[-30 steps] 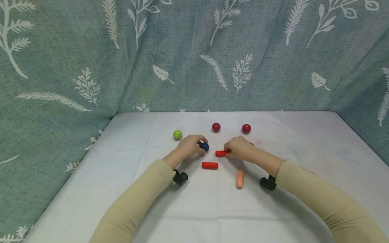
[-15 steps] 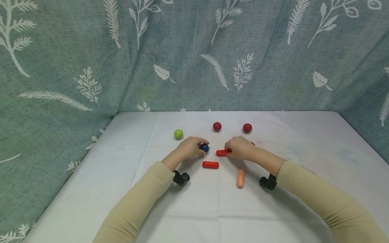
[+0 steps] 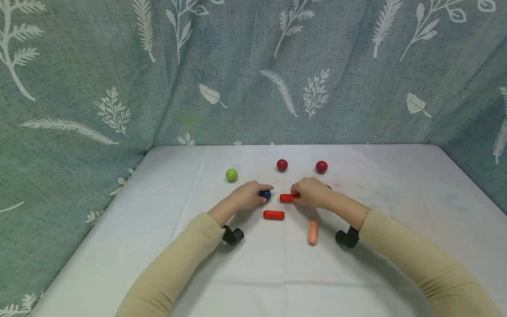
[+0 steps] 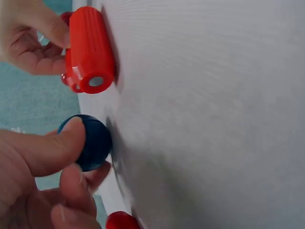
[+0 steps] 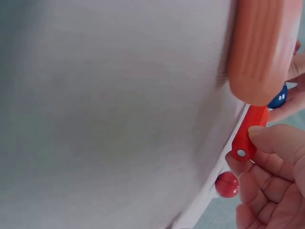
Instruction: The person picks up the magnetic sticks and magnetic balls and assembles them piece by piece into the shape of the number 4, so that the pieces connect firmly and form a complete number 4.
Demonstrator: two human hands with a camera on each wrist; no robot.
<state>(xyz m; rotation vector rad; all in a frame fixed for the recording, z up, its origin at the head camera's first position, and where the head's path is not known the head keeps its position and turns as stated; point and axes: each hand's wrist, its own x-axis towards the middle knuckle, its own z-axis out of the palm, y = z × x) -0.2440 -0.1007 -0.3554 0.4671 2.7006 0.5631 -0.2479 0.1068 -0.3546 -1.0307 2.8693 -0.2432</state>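
Observation:
My left hand (image 3: 245, 195) pinches a dark blue ball (image 4: 96, 145) between thumb and fingers; in the head view the index finger reaches out over its top. To its right, my right hand (image 3: 312, 192) pinches a red magnetic rod (image 5: 250, 131) by its right part, the other end pointing toward the blue ball. A small gap separates rod and ball in the head view. Round silvery metal shows in the rod's near end in the right wrist view. Another red rod (image 3: 273, 215) lies on the white cloth just in front of the hands.
An orange rod (image 3: 313, 233) lies nearer the person, pointing away. Behind the hands sit a green ball (image 3: 231, 175) and two red balls (image 3: 282, 165). Another red ball (image 5: 227, 184) is mostly hidden behind the right wrist in the head view. A patterned curtain (image 3: 237, 88) borders the table.
My left hand has come slightly nearer with the blue ball, its index finger straightening over the top. The right hand and its red rod have barely shifted.

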